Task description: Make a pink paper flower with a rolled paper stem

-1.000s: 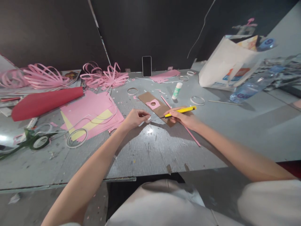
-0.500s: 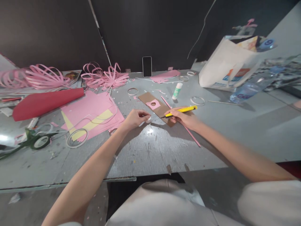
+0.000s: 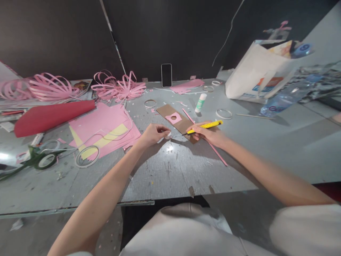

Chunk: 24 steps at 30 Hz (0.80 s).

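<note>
Pink sheets (image 3: pixel 102 115) lie on the bench (image 3: pixel 157 181); the left hand (image 3: pixel 152 135) pinches a small white piece (image 3: pixel 167 135) just right of them. A brown strip (image 3: pixel 183 124) carries a holed pink scrap (image 3: pixel 178 118). The right hand (image 3: pixel 204 133) grips a yellow cutter (image 3: pixel 212 124), its tip toward that piece.

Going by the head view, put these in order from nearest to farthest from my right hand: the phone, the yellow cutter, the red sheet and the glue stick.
1. Yellow cutter: held in the right hand.
2. Glue stick: just beyond that hand.
3. Phone: standing upright at the back, left of the glue stick.
4. Red sheet: far over on the left.
</note>
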### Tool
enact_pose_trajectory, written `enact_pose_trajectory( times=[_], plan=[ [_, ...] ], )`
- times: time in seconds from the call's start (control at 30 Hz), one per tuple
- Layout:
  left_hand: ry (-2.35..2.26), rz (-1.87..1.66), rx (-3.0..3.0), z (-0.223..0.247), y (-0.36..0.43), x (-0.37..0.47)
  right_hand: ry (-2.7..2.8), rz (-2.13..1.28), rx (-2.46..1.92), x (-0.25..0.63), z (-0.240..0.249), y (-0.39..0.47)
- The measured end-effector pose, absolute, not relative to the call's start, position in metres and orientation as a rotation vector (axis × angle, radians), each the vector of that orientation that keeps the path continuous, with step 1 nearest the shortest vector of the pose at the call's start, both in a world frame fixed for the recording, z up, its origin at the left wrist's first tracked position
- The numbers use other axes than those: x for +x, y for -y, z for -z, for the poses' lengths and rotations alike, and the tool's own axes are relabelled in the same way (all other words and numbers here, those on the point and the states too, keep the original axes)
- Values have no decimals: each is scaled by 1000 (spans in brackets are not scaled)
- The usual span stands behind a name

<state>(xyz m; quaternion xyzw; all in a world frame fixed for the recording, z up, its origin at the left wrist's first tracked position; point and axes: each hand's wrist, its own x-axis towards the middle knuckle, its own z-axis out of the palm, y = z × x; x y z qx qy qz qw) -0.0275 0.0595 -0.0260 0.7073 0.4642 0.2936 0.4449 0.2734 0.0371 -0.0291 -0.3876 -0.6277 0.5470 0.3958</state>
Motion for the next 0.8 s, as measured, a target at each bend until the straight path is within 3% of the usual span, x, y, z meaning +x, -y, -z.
enact_pose_trajectory(
  times=[0.8],
  plan=[
    [-1167, -728, 1740, 25, -60, -26, 1553, -1376, -1005, 271, 30, -35]
  ],
)
